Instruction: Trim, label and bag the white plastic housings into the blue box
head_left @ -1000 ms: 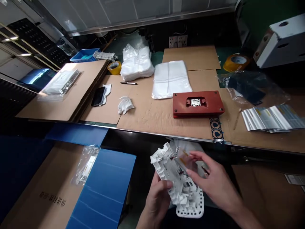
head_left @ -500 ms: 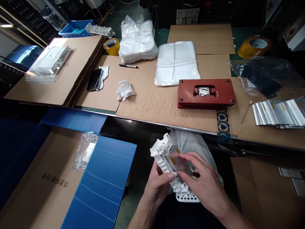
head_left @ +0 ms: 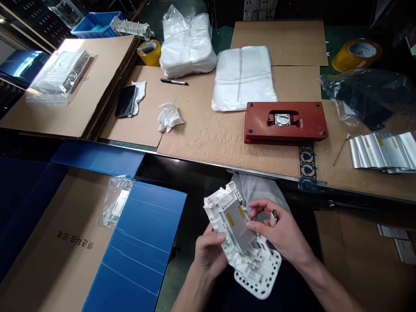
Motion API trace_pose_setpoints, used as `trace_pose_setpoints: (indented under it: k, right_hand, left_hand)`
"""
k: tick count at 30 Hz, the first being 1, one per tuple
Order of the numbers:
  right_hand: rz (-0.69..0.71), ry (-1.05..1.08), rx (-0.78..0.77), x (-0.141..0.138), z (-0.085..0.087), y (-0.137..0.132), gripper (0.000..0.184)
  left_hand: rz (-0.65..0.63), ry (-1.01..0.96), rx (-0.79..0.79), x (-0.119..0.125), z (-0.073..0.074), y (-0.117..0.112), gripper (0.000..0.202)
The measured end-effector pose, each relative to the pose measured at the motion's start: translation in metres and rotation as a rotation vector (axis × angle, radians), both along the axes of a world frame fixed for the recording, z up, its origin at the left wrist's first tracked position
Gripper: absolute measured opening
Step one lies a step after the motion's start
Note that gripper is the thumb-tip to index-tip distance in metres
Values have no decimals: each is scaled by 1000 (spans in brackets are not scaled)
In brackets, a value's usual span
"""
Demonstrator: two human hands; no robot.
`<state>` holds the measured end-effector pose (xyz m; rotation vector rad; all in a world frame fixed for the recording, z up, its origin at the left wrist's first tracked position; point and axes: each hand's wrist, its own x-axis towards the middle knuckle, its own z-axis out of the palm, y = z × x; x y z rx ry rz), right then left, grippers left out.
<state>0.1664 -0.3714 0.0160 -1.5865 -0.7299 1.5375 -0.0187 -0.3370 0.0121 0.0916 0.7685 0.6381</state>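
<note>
Over my lap I hold a white plastic housing (head_left: pixel 242 268), tilted, with a ribbed frame and a rounded, perforated plate at its lower end. A flat silvery plate (head_left: pixel 239 232) with two yellow strips lies inside the frame. My left hand (head_left: pixel 209 251) is closed around the housing's left side, thumb on the rim. My right hand (head_left: pixel 276 229) is at the opposite side, its thumb by the silvery plate's edge and its fingers curled. Between those fingers pokes a small metal tool (head_left: pixel 274 218); its kind is mostly hidden.
A red fixture (head_left: pixel 286 136) with a small metal part sits on the cardboard-covered bench. Silvery plates (head_left: pixel 383 151) lie at right, a white glove (head_left: pixel 170 117) and a pen (head_left: pixel 174 82) farther left. A blue-flapped box (head_left: pixel 143 234) stands beside me at left.
The housing has turned so its inner plate and perforated end show more fully. My right hand has moved up slightly off the frame, and the metal tool in it shows more.
</note>
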Motion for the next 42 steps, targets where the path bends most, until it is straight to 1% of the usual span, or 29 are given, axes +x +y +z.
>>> trace_pose_setpoints:
  k: [2,4,8,10,11,13,15,17,19,21,23,27,29,31,33,36,39,42]
  right_hand:
    - [22,158,-19,3,-7,1,52]
    - [70,322,-27,5,-12,1,59]
    - [120,547,-110,8,-18,-3,58]
    - [152,619,-125,9,-19,-5,55]
    - [157,629,-127,8,-18,-6,54]
    - [131,563,-135,7,-17,-9,54]
    - [117,422,-132,5,-15,-14,53]
    - [155,304,-130,1,-14,-22,50]
    - [213,249,-137,-3,-13,-31,49]
    - [254,201,-137,-6,-11,-39,47]
    - [296,129,-110,-8,-8,-46,46]
    - [366,-15,-69,-8,-6,-53,48]
    - [389,-42,-66,-6,-6,-56,47]
    - [403,-53,-56,-4,-7,-58,47]
    - [409,-62,-39,-4,-7,-59,48]
    - [399,-81,-22,-9,-4,-62,47]
    - [358,-150,-11,-17,-1,-67,49]
    - [334,-206,16,-22,-1,-68,49]
  left_hand:
    - [-24,-63,-60,0,0,0,82]
    - [-55,-86,-87,1,1,0,82]
    - [-126,-85,-103,3,3,1,82]
    - [-137,-54,-102,4,4,1,81]
    - [-130,-8,-89,4,4,1,79]
    - [-130,146,-5,4,6,-3,72]
    - [-198,328,137,3,8,-10,71]
    - [-329,500,256,1,9,-21,86]
    - [-440,636,304,0,10,-32,106]
    - [-470,744,323,-1,9,-43,115]
    - [-455,813,329,0,8,-53,115]
    - [-419,859,322,4,5,-68,114]
    - [-347,868,326,7,3,-74,115]
    - [-286,868,332,9,2,-78,111]
    - [-306,848,348,9,1,-79,100]
    - [-403,820,376,6,2,-77,81]
    - [-414,793,390,3,1,-76,78]
    - [-365,796,426,2,-1,-75,80]
